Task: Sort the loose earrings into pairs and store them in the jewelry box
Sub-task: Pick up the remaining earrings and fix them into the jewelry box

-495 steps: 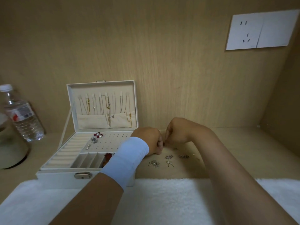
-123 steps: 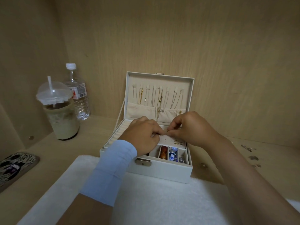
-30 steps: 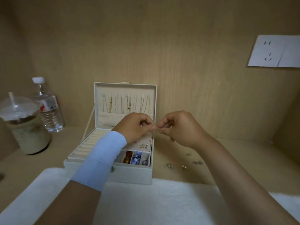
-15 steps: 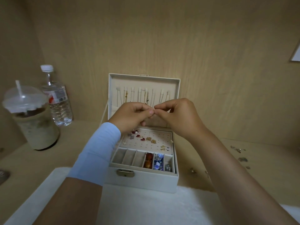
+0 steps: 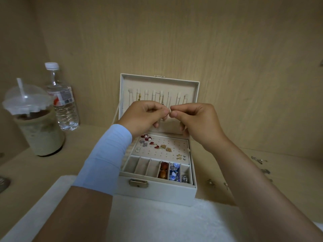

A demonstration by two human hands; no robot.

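Note:
The cream jewelry box (image 5: 157,194) stands open in the middle, its lid upright with thin chains hanging inside. On its perforated pad (image 5: 176,147) sit several earrings: red-and-pearl, silver and gold ones. Both hands are raised above the pad in front of the lid. My left hand (image 5: 143,116) and my right hand (image 5: 195,119) pinch one tiny earring (image 5: 169,111) between their fingertips. Several loose earrings (image 5: 258,160) lie on the wooden surface to the right of the box.
A lidded iced drink cup with a straw (image 5: 35,123) and a water bottle (image 5: 61,96) stand at the left. A white fluffy mat (image 5: 166,222) lies in front of the box. Wooden walls close in behind and at the left. Front compartments hold beads (image 5: 173,172).
The view has swung left, so the box is now centred and the loose earrings lie far right. Both hands rose together from the table to in front of the lid, still pinching the small piece.

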